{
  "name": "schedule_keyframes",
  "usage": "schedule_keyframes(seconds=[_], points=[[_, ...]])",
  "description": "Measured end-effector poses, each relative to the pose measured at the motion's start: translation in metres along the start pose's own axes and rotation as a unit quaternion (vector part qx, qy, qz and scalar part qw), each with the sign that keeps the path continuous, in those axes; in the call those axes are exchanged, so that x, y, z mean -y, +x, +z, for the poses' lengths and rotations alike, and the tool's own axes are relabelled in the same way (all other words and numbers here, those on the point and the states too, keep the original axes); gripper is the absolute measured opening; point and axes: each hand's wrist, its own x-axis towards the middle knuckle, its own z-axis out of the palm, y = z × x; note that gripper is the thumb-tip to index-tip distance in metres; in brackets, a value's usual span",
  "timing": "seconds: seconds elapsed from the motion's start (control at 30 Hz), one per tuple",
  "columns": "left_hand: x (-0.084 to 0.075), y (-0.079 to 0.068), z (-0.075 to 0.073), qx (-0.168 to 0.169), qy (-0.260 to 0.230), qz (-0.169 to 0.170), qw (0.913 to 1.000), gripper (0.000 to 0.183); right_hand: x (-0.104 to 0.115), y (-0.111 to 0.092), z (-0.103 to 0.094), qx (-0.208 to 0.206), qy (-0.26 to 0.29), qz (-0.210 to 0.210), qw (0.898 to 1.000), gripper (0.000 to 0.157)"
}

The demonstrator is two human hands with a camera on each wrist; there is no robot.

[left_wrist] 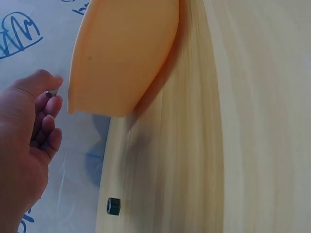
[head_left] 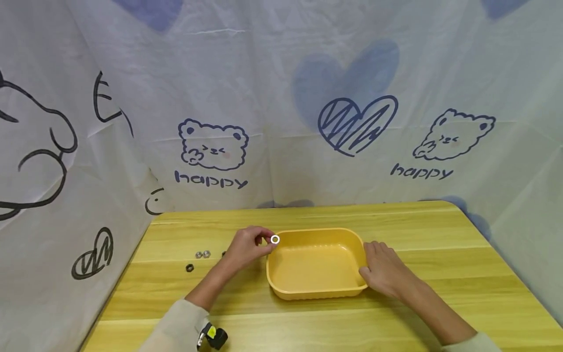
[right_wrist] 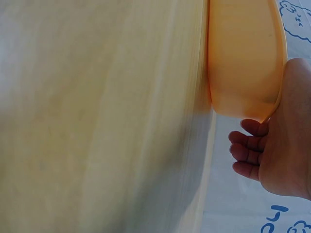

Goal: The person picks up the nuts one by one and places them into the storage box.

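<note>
My left hand (head_left: 247,247) pinches a small silver metal ring (head_left: 274,239) between thumb and fingertips. Its hole faces the head camera; whether it is a nut or a washer I cannot tell. The ring is at the upper left corner of a yellow plastic tray (head_left: 315,295), level with its rim in the head view. At the opposite end, my right hand (head_left: 387,269) grips the tray's rim, thumb over the edge and fingers outside. In the right wrist view, the fingers (right_wrist: 247,150) curl beside the tray's end wall. The tray's inside shows nothing in it.
Left of the tray, two silver nuts (head_left: 203,254) lie side by side on the wooden table (head_left: 246,332). A black nut (head_left: 189,268) sits nearer me; another dark piece (head_left: 224,253) is partly hidden by my left hand. A printed cloth (head_left: 281,161) hangs behind.
</note>
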Motion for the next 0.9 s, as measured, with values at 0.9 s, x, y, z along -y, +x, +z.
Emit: schedule_keyframes(seconds=[0.9], points=[[-0.026, 0.013, 0.013, 0.027, -0.044, 0.034, 0.9981, 0.021, 0.002, -0.001, -0.004, -0.010, -0.005, -0.001, 1.000, 0.039]])
